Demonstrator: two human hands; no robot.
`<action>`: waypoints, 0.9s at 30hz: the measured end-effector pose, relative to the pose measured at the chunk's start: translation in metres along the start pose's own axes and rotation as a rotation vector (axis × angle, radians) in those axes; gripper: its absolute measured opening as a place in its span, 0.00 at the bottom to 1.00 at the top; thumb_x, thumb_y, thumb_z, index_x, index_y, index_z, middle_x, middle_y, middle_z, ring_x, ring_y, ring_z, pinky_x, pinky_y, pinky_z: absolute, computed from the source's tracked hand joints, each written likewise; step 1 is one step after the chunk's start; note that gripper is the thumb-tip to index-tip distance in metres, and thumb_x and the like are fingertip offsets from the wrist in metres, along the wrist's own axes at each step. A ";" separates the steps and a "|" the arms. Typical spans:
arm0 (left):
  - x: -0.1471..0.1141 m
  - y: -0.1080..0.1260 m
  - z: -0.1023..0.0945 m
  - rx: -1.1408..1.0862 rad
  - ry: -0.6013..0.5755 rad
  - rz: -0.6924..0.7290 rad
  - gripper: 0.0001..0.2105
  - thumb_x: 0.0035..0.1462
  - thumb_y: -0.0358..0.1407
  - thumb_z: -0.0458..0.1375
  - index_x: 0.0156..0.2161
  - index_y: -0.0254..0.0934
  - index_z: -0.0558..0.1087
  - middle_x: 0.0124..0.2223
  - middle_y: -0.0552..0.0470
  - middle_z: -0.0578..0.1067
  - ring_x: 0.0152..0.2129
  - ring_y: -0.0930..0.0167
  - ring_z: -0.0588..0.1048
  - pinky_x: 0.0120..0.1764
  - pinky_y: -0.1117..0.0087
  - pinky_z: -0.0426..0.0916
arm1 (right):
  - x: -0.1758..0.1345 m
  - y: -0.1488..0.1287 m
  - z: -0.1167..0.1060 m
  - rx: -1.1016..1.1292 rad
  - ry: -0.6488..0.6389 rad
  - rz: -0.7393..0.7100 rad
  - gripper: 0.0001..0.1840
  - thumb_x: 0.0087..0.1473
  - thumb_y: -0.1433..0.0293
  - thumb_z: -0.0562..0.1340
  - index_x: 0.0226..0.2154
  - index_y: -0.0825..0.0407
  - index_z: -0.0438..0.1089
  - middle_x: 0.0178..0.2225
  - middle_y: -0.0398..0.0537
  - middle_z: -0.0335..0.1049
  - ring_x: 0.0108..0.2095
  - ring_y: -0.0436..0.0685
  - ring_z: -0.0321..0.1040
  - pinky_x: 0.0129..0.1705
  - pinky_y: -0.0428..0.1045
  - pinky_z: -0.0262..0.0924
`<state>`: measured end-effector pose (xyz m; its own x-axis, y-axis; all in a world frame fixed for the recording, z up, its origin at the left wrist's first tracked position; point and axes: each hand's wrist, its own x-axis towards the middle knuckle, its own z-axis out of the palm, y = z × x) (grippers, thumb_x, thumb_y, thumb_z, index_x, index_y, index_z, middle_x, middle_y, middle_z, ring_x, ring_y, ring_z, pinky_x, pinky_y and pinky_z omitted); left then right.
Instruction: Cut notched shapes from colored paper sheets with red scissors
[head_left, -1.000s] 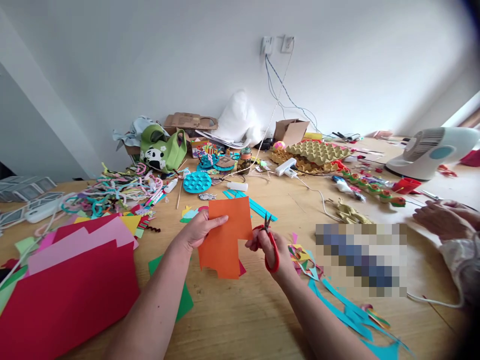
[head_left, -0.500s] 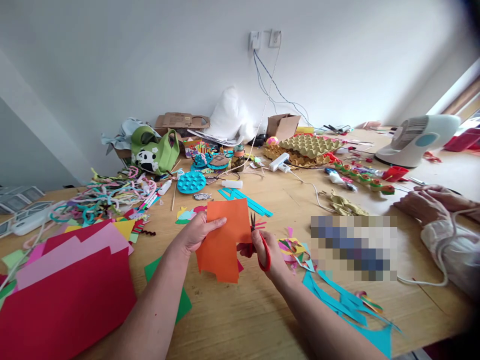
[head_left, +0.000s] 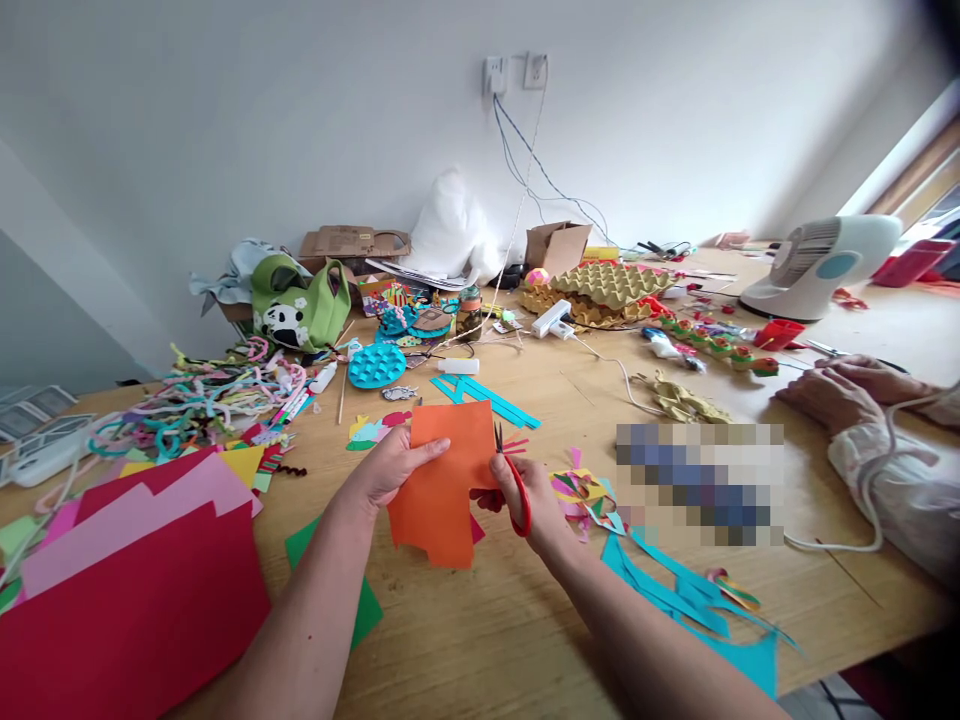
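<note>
My left hand (head_left: 397, 465) pinches the left edge of an orange sheet of paper (head_left: 442, 500), thumb on top. The sheet hangs above the table, with stepped cut-outs along its lower edge. My right hand (head_left: 529, 500) is closed round red-handled scissors (head_left: 520, 500). Their dark blades point up along the sheet's right edge. Whether they bite into the paper I cannot tell. Under the sheet and my left forearm lies green paper (head_left: 367, 612). Several thin red strips (head_left: 517, 443) lie just behind the scissors.
Red sheets (head_left: 172, 610) and pink sheets (head_left: 97, 540) lie at left. Blue paper scraps (head_left: 667, 590) and mixed scraps (head_left: 581, 490) are at right. Another person's hands (head_left: 840, 390) rest near a white cable (head_left: 870, 500). A fan (head_left: 825, 265), egg trays (head_left: 615, 285) and a green panda bag (head_left: 300, 300) stand farther back.
The whole view has shifted slightly, so the background sits a little farther left. My hands, the orange paper and the scissors keep nearly the same arrangement.
</note>
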<state>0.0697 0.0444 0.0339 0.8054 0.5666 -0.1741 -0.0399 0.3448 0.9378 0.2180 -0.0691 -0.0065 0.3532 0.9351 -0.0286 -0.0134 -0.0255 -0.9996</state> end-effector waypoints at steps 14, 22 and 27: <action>0.000 -0.002 0.001 0.004 0.019 -0.053 0.22 0.44 0.38 0.65 0.46 0.33 0.72 0.39 0.43 0.78 0.36 0.59 0.77 0.39 0.60 0.71 | -0.004 -0.008 0.003 0.000 0.015 -0.003 0.29 0.44 0.44 0.58 0.21 0.56 0.66 0.20 0.49 0.70 0.18 0.50 0.66 0.21 0.44 0.61; 0.000 -0.002 0.000 0.005 0.007 -0.046 0.20 0.46 0.38 0.64 0.46 0.32 0.72 0.40 0.41 0.78 0.36 0.59 0.77 0.40 0.59 0.71 | -0.003 -0.005 0.003 0.000 0.013 0.043 0.28 0.43 0.45 0.60 0.21 0.56 0.65 0.18 0.48 0.70 0.19 0.53 0.70 0.20 0.43 0.60; -0.001 -0.001 0.001 0.002 0.000 -0.065 0.20 0.46 0.38 0.64 0.45 0.32 0.72 0.40 0.40 0.78 0.36 0.58 0.77 0.39 0.58 0.71 | -0.002 -0.003 0.003 0.004 0.014 0.057 0.27 0.43 0.47 0.60 0.21 0.56 0.65 0.17 0.48 0.70 0.20 0.53 0.71 0.20 0.43 0.60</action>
<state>0.0700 0.0430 0.0336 0.8060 0.5435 -0.2346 0.0134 0.3794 0.9251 0.2149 -0.0701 -0.0031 0.3645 0.9272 -0.0859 -0.0379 -0.0774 -0.9963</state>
